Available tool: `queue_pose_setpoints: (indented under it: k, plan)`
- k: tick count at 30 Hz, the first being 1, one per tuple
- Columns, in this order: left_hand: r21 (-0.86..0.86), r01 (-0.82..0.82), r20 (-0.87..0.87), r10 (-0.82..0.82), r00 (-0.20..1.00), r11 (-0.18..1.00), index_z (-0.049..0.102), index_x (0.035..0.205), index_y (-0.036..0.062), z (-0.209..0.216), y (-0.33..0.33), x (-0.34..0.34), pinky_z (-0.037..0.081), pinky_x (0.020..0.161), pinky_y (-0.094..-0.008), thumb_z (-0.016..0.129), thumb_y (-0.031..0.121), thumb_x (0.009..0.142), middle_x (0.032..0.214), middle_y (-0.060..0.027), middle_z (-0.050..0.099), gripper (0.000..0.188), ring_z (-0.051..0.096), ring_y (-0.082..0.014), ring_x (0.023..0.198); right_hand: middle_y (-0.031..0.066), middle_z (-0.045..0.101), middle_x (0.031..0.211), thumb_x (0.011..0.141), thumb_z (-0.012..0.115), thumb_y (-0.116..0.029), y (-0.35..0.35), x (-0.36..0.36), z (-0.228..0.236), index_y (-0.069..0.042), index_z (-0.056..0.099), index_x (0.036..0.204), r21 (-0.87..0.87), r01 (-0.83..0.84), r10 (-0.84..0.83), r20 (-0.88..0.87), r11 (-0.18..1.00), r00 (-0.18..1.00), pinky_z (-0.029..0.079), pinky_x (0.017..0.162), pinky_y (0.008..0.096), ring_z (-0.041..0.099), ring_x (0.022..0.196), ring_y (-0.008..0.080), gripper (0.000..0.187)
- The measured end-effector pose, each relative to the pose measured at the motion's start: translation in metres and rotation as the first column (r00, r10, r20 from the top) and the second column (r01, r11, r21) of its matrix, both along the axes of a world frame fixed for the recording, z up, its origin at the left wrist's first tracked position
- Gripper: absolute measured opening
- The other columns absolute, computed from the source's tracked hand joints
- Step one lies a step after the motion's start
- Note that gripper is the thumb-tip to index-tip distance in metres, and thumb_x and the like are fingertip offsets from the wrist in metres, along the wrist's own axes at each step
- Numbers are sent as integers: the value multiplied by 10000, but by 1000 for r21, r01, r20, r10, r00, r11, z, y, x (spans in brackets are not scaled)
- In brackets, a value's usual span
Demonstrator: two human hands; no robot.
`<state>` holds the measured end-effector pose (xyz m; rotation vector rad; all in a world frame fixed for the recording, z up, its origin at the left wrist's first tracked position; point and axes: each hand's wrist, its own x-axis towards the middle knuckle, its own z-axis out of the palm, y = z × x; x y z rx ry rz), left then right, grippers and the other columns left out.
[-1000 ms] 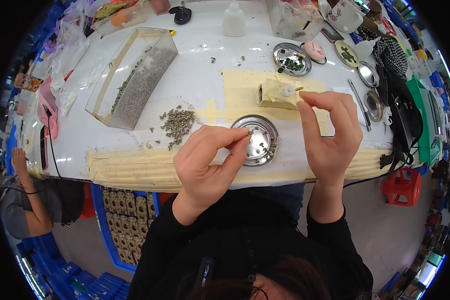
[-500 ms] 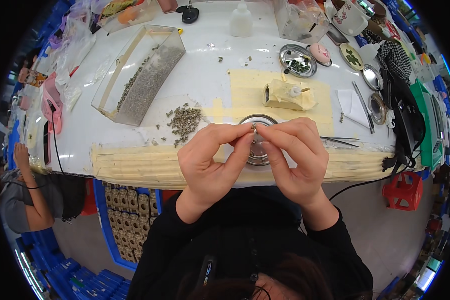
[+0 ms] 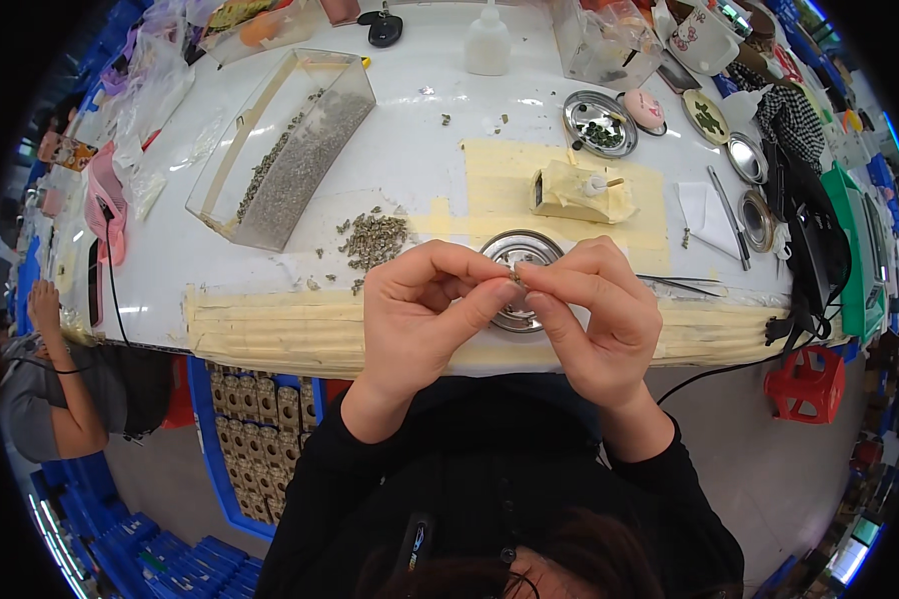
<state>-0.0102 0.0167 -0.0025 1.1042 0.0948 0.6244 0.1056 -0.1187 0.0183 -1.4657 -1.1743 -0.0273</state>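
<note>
Above a round shiny metal dish (image 3: 521, 240), my left hand (image 3: 420, 314) and my right hand (image 3: 601, 317) meet at the fingertips. Both pinch a tiny metallic part (image 3: 515, 280) between thumb and index finger; its exact kind is too small to make out. Inside the dish lie a few small bits, partly covered by my fingers. To the left of my left hand is a loose pile of small grey-brown metal parts (image 3: 378, 238). A long clear bin (image 3: 295, 165) full of similar parts stands behind that pile.
A tape-wrapped block (image 3: 581, 192) stands behind my right hand, near thin black tweezers (image 3: 677, 284). Farther right are a metal dish with dark green pieces (image 3: 599, 124) and a white cloth (image 3: 704, 215). A blue crate (image 3: 232, 479) sits below the taped table edge; another person's arm (image 3: 65, 369) is at far left.
My hands have come slightly lower over the dish, and the fingertips have closed more over the small part. My left hand has tilted a little.
</note>
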Motion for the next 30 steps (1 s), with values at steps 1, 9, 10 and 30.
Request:
queue_pose_setpoints:
  k: [1,9,10,30]
  plan:
    - [-5,-1,6,1,1000,1000,684,1101,-68,0,0,1,575,786,-246,717,-55,892,962,-131,736,212,699,-123,878,41,668,822,774,786,14,0,0,0,-62,779,1059,-2,-1,1,0,1000,1000,435,650,283,577,731,176,296]
    - [54,-74,-63,78,995,996,718,1050,-52,4,-4,0,565,732,-234,729,-40,886,937,-107,746,165,698,-114,827,6,632,770,760,792,8,2,-1,-7,-90,776,1114,-13,79,-75,170,997,983,417,658,300,548,700,179,368]
    - [70,-112,-71,117,991,991,726,1034,-46,6,-6,1,560,720,-232,737,-39,879,927,-97,748,156,695,-107,817,6,634,771,755,795,5,1,-1,-7,-93,776,1108,-20,99,-93,195,995,976,415,661,303,550,700,182,367]
    - [650,-217,-3,288,958,728,754,942,2,6,-5,6,520,638,-269,798,-16,792,824,-90,735,158,675,-163,688,29,660,832,744,788,6,-4,9,-4,-78,738,938,-8,116,-111,236,993,965,431,679,330,582,745,223,217]
